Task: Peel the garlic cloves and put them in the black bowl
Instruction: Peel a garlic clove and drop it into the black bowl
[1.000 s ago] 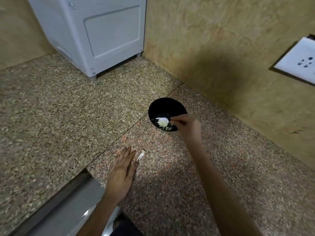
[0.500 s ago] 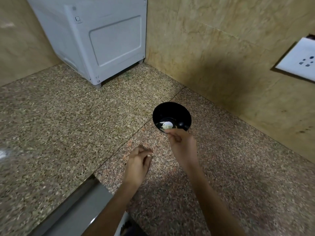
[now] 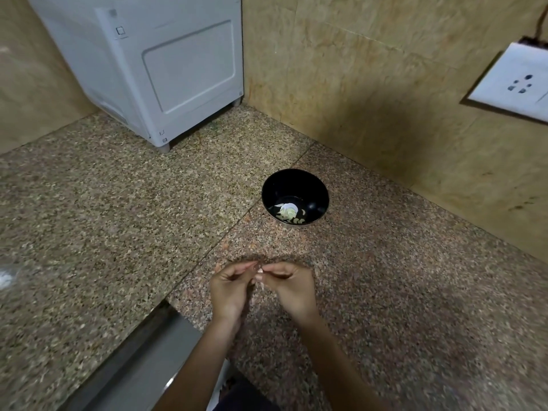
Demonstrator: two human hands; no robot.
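Garlic clove pinched by left hand, right hand — black bowl apart.

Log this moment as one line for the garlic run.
phase: peeling | left hand: pinches garlic clove | right hand: pinches same clove | black bowl: on counter beyond hands, garlic pieces inside

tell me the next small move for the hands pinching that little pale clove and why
Probably pull the skin off the small pale garlic clove: the left hand and right hand both pinch it over the speckled granite counter, short of the round black bowl holding pale cloves.
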